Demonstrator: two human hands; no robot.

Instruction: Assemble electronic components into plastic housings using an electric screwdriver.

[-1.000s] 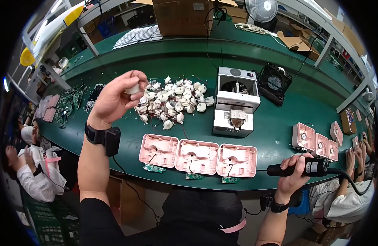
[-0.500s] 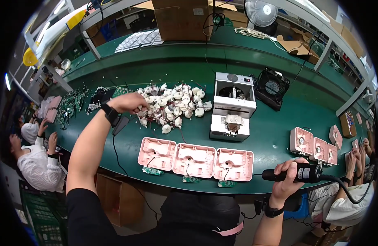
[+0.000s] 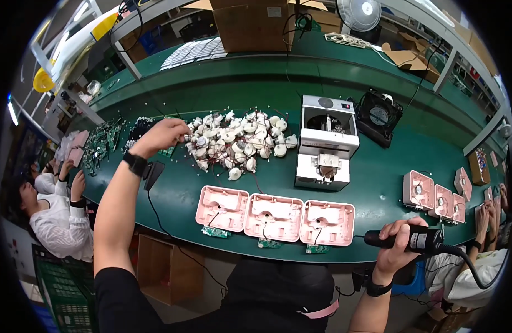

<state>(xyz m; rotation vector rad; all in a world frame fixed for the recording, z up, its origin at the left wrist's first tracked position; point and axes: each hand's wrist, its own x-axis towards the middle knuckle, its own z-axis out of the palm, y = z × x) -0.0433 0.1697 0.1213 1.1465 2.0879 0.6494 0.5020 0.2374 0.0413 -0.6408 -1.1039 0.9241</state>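
Note:
My left hand (image 3: 166,135) reaches over the left edge of a heap of white round parts with thin dark red wires (image 3: 242,141). Its fingers are pinched together; whatever they hold is too small to make out. In my right hand (image 3: 399,250) is a black corded electric screwdriver (image 3: 419,239), held level with its bit pointing left. That tip is close to the right end of a row of three pink plastic housings: left (image 3: 233,217), middle (image 3: 283,226) and right (image 3: 336,232). A small green circuit board (image 3: 318,250) hangs by a wire at each housing's front edge.
Behind the housings stands a white and grey machine (image 3: 327,147), with a black square fan (image 3: 379,117) beside it. More pink housings (image 3: 418,190) sit at the right. Loose circuit boards (image 3: 99,147) lie at the left. Co-workers are seated at both sides.
My left hand has drawn back slightly leftward from the heap. The whole view has shifted a little, while my right hand keeps its grip on the screwdriver beside the housings.

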